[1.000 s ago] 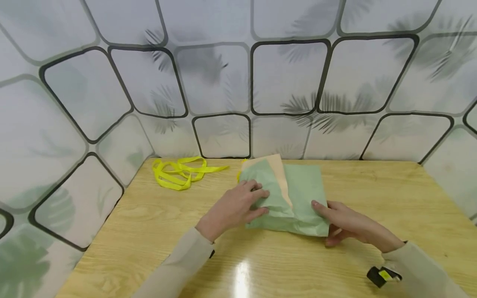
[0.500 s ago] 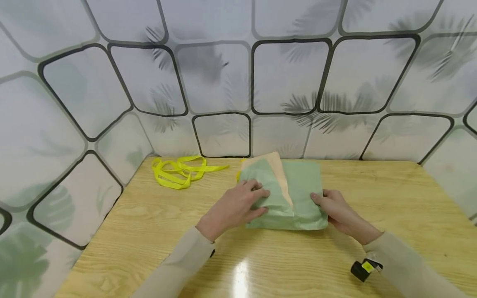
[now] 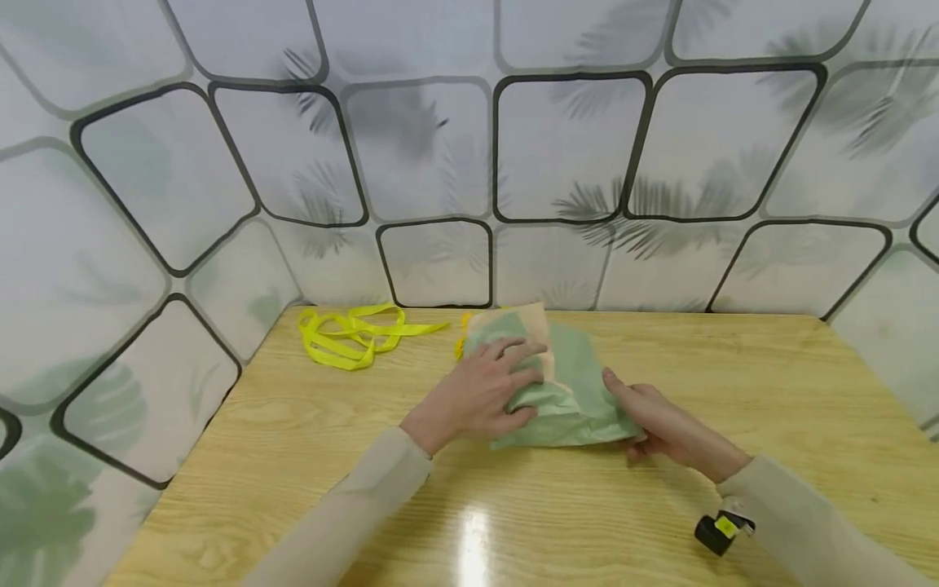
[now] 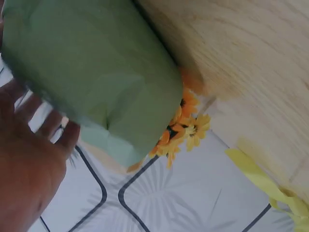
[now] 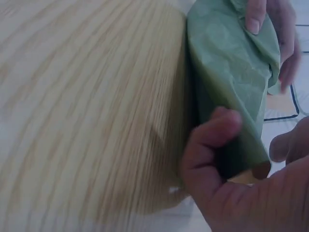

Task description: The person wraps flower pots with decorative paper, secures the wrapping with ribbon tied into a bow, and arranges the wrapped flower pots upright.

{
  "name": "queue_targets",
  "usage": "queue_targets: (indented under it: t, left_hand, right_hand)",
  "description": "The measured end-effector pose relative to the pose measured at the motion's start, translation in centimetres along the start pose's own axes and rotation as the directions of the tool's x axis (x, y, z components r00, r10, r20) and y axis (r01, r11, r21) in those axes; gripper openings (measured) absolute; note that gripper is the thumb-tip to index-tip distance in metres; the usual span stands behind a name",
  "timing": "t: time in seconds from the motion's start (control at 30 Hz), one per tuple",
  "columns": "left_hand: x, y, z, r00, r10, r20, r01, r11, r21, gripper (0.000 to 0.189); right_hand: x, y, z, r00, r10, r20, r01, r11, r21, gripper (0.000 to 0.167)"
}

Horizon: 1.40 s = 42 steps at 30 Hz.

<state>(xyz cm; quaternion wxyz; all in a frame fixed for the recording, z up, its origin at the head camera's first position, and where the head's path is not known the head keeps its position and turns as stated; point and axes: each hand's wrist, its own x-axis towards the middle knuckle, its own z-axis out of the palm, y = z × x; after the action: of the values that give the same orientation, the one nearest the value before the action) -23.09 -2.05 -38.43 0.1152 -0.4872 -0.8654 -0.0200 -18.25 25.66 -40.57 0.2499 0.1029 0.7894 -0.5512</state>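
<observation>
A sheet of green wrapping paper [image 3: 575, 359] with a pale peach inner side lies partly folded at the middle of the table. Orange and yellow flowers [image 4: 186, 128] poke out of its far left end, their stems hidden inside. Lying across the folded layer, my left hand [image 3: 477, 395] presses the paper with its fingers spread. My right hand [image 3: 667, 428] grips the paper's right edge, thumb on top and fingers curled beneath. That raised edge curves upward in the right wrist view.
A loose yellow ribbon [image 3: 345, 346] lies in loops at the table's back left. The wooden table [image 3: 293, 456] meets a patterned fabric wall [image 3: 440, 269] at its back edge. A small black device [image 3: 715, 531] hangs by the right sleeve.
The right hand has taken hold of the paper's right edge and bent it up and leftward. The left hand has shifted slightly right over the fold.
</observation>
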Motion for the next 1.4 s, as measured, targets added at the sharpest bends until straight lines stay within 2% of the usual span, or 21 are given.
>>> queue_targets:
  t: [0.17,0.27,0.33,0.43,0.47,0.5,0.53,0.57,0.63,0.67,0.73,0.77,0.87,0.93,1.0,1.1,1.23,1.3,1.4]
  left_hand:
    - [0.0,-0.3,0.9,0.995,0.052,0.083,-0.045,0.995,-0.085,0.044]
    - [0.0,-0.3,1.1,0.993,0.058,0.107,-0.044,0.991,-0.127,0.045]
    - [0.2,-0.3,1.1,0.992,0.058,0.110,-0.042,0.988,-0.147,0.041]
    - [0.4,-0.2,1.1,0.992,0.054,0.117,-0.036,0.988,-0.152,0.038]
    - [0.5,-0.2,1.2,0.991,0.052,0.120,-0.034,0.988,-0.151,0.038]
    - [0.6,-0.1,1.2,0.991,0.051,0.121,-0.033,0.989,-0.145,0.038]
    - [0.6,-0.1,1.3,0.991,0.049,0.121,-0.031,0.989,-0.142,0.038]
    - [0.6,-0.1,1.3,0.992,0.045,0.121,-0.028,0.990,-0.140,0.038]
    - [0.6,-0.1,1.4,0.992,0.040,0.116,-0.024,0.990,-0.138,0.039]
    - [0.6,-0.1,1.5,0.993,0.036,0.110,-0.021,0.990,-0.141,0.039]
    - [0.6,-0.1,1.5,0.994,0.026,0.101,-0.011,0.988,-0.152,0.040]
    - [0.6,0.0,1.5,0.995,0.020,0.099,-0.005,0.988,-0.155,0.040]
    - [0.5,0.0,1.6,0.995,0.002,0.102,0.016,0.985,-0.171,0.041]
    - [0.4,0.0,1.5,0.993,-0.017,0.118,0.041,0.979,-0.199,0.042]
    - [0.4,0.0,1.4,0.989,-0.041,0.142,0.074,0.969,-0.234,0.043]
    - [0.5,0.0,1.1,0.979,-0.076,0.187,0.129,0.949,-0.287,0.045]
    - [0.6,0.1,0.9,0.969,-0.108,0.222,0.175,0.934,-0.310,0.050]
    - [0.7,0.1,0.9,0.966,-0.123,0.228,0.196,0.923,-0.331,0.056]
    - [0.8,0.0,0.9,0.963,-0.138,0.232,0.222,0.895,-0.388,0.066]
  right_hand:
    - [1.0,-0.2,0.6,0.996,-0.082,-0.040,0.083,0.996,0.041,0.071]
    - [1.4,-0.3,0.9,0.980,-0.162,-0.114,0.163,0.987,0.002,0.061]
    - [1.4,-0.5,1.1,0.951,-0.248,-0.188,0.238,0.969,-0.070,0.058]
    - [1.3,-1.3,1.3,0.890,-0.359,-0.282,0.315,0.930,-0.189,0.053]
    - [1.3,-1.6,1.3,0.879,-0.373,-0.297,0.322,0.924,-0.206,0.053]
    - [1.2,-1.9,1.3,0.877,-0.374,-0.301,0.325,0.924,-0.202,0.054]
    - [1.1,-2.1,1.3,0.880,-0.365,-0.304,0.321,0.929,-0.186,0.055]
    - [0.9,-2.3,1.3,0.892,-0.345,-0.294,0.316,0.938,-0.142,0.058]
    - [0.6,-2.7,1.1,0.932,-0.275,-0.238,0.287,0.958,0.018,0.063]
    - [0.5,-2.8,1.0,0.951,-0.232,-0.205,0.260,0.958,0.120,0.063]
    - [0.1,-2.8,1.0,0.977,-0.165,-0.135,0.200,0.926,0.320,0.057]
    - [-0.2,-2.8,1.1,0.985,-0.138,-0.102,0.168,0.898,0.406,0.048]
    - [-1.0,-2.4,2.0,0.994,-0.077,-0.083,0.111,0.817,0.566,0.031]
    - [-1.5,-2.1,2.8,0.993,-0.061,-0.103,0.111,0.785,0.610,0.030]
    - [-1.8,-1.9,3.4,0.992,-0.050,-0.113,0.110,0.765,0.634,0.039]
    - [-1.9,-1.7,3.9,0.993,-0.066,-0.102,0.116,0.762,0.637,0.051]
    - [-1.9,-1.8,5.0,0.988,-0.102,-0.117,0.154,0.750,0.644,0.072]
    - [-1.9,-1.9,5.9,0.984,-0.102,-0.147,0.174,0.731,0.660,0.077]
    - [-1.8,-2.1,7.4,0.981,-0.073,-0.177,0.175,0.720,0.672,0.072]
